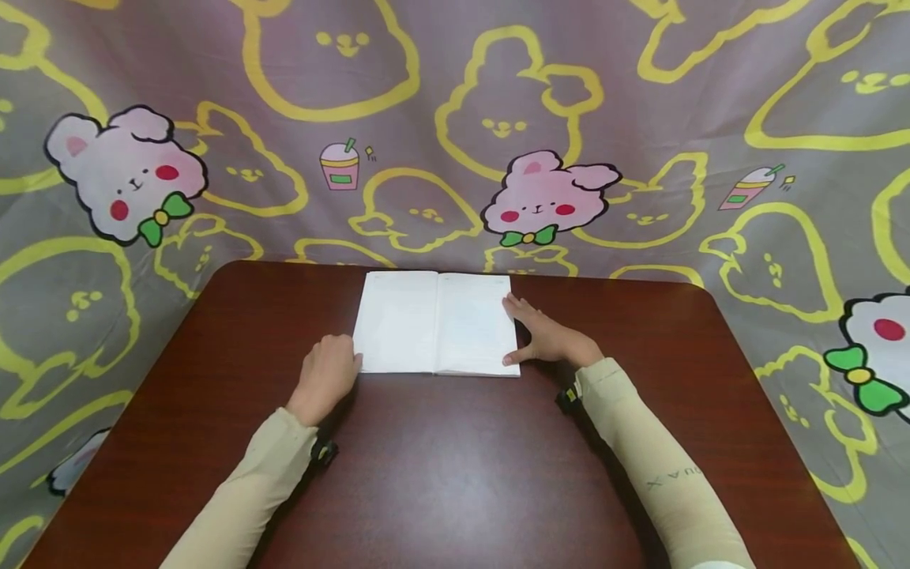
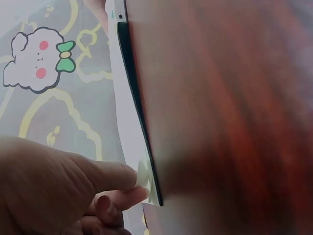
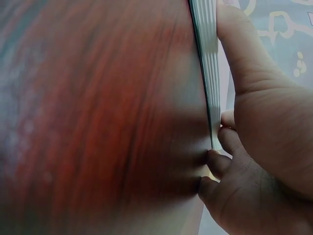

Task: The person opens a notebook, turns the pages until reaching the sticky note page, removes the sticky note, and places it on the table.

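Note:
An open book with pale, nearly blank pages lies flat near the far side of the table. At its left edge, by the near corner, my left hand pinches a few page edges between thumb and index finger; the left wrist view shows the paper bent there over a dark cover. My right hand rests at the opposite edge, fingers spread, thumb on the right page. In the right wrist view the stacked pages stand slightly fanned beside the thumb, with the other fingertips at the edge.
The dark reddish-brown table has rounded far corners. Behind it and along both sides hangs a grey curtain printed with yellow outlines and cartoon animals. Dark wrist straps sit under both beige sleeves.

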The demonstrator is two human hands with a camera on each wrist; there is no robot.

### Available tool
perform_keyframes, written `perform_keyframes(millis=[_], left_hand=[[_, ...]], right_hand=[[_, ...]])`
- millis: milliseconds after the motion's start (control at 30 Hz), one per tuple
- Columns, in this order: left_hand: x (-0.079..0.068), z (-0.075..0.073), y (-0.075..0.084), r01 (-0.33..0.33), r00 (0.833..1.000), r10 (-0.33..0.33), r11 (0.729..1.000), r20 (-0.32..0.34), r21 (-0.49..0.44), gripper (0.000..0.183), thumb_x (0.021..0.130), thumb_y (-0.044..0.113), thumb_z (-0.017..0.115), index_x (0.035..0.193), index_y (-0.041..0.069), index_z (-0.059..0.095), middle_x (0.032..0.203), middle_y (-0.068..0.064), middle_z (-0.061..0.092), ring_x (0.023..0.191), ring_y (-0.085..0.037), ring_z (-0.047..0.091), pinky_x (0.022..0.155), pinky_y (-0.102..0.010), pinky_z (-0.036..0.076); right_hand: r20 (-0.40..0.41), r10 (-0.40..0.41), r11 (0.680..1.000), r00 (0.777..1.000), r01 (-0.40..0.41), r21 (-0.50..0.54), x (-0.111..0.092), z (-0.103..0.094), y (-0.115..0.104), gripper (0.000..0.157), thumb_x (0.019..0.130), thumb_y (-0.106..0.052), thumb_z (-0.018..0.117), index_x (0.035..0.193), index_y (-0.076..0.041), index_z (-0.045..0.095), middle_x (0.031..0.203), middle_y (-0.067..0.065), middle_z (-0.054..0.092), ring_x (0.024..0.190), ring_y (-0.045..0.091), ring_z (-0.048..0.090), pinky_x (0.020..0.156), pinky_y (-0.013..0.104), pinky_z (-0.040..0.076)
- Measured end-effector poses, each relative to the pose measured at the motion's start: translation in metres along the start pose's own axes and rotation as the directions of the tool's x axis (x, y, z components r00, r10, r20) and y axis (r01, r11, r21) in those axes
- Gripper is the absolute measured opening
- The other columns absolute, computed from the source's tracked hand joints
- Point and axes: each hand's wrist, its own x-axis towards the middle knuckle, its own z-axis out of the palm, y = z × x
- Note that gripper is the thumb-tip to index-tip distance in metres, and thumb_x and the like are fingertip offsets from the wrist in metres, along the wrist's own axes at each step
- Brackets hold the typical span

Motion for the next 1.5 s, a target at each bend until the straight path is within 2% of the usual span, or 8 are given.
perform_keyframes(millis=[233,433,633,800,933,1100,1267,1500], left_hand=[[-0.002,0.000,-0.006,0.052,0.997,-0.049,0.998,0.058,-0.045,0.029,0.096,0.013,0.066,0.076,-0.007,0.066,0.069,-0.021,0.063,0.062,-0.034,0.063,0.052,-0.048,0.052],[-0.003,0.000,-0.009,0.059,0.998,-0.058,0.998,0.026,-0.014,0.030,0.095,0.017,0.070,0.084,-0.012,0.068,0.076,-0.028,0.065,0.070,-0.045,0.067,0.055,-0.053,0.055],[-0.003,-0.004,-0.012,0.065,0.998,-0.065,0.998,-0.021,0.017,0.033,0.088,0.019,0.081,0.082,-0.011,0.068,0.070,-0.025,0.065,0.064,-0.039,0.067,0.051,-0.048,0.055],[0.010,-0.005,0.000,-0.092,0.992,0.092,0.996,-0.087,0.008,0.023,0.081,0.007,0.084,0.078,-0.006,0.065,0.071,-0.018,0.062,0.069,-0.036,0.064,0.060,-0.047,0.055],[0.027,-0.001,0.015,-0.247,0.965,0.246,0.969,-0.090,-0.002,0.018,0.079,0.001,0.082,0.086,-0.004,0.066,0.082,-0.017,0.061,0.080,-0.036,0.061,0.073,-0.047,0.053],[0.050,0.012,0.032,-0.361,0.932,0.361,0.932,-0.029,0.012,0.027,0.087,0.011,0.079,0.108,-0.002,0.069,0.102,-0.019,0.064,0.095,-0.037,0.062,0.084,-0.047,0.053],[0.066,0.024,0.043,-0.417,0.909,0.416,0.909,0.030,0.017,0.036,0.096,0.025,0.071,0.123,0.001,0.066,0.117,-0.018,0.063,0.111,-0.036,0.059,0.093,-0.051,0.049],[0.077,0.030,0.052,-0.405,0.912,0.398,0.913,0.102,0.052,0.050,0.102,0.032,0.062,0.145,0.008,0.055,0.147,-0.020,0.052,0.140,-0.037,0.044,0.111,-0.058,0.037]], right_hand=[[-0.004,0.001,1.000,1.000,-0.001,-0.004,-0.001,0.000,-0.004,0.119,0.081,-0.039,0.086,0.162,0.000,0.008,0.170,0.021,0.004,0.156,0.042,0.000,0.123,0.062,0.009],[0.004,0.002,1.000,1.000,-0.002,0.004,-0.001,0.001,-0.006,0.119,0.082,-0.039,0.086,0.163,-0.002,0.007,0.171,0.019,0.002,0.157,0.041,-0.003,0.124,0.062,0.007],[0.012,-0.009,1.000,1.000,0.009,-0.007,0.001,0.001,-0.007,0.119,0.082,-0.041,0.085,0.162,-0.001,0.007,0.171,0.019,0.002,0.157,0.041,-0.003,0.124,0.061,0.008],[0.001,-0.006,1.000,1.000,0.006,0.002,-0.002,-0.002,-0.007,0.119,0.082,-0.038,0.086,0.162,0.000,0.008,0.170,0.020,0.002,0.156,0.042,-0.003,0.123,0.062,0.009],[0.010,-0.013,1.000,1.000,0.013,0.019,-0.003,-0.002,-0.006,0.119,0.082,-0.038,0.085,0.162,0.001,0.006,0.170,0.020,0.000,0.156,0.044,-0.004,0.123,0.064,0.009],[0.017,-0.013,1.000,1.000,0.013,0.008,-0.003,0.000,-0.002,0.119,0.083,-0.041,0.084,0.162,-0.001,0.005,0.171,0.019,-0.002,0.156,0.042,-0.005,0.123,0.064,0.007],[0.014,-0.020,1.000,1.000,0.019,0.014,-0.002,0.000,-0.002,0.119,0.082,-0.041,0.084,0.162,0.000,0.005,0.171,0.019,0.000,0.156,0.042,-0.005,0.123,0.064,0.007],[0.011,-0.024,1.000,1.000,0.024,0.007,-0.003,-0.001,-0.002,0.118,0.083,-0.040,0.084,0.162,0.000,0.006,0.170,0.020,0.002,0.157,0.041,-0.003,0.123,0.063,0.007]])
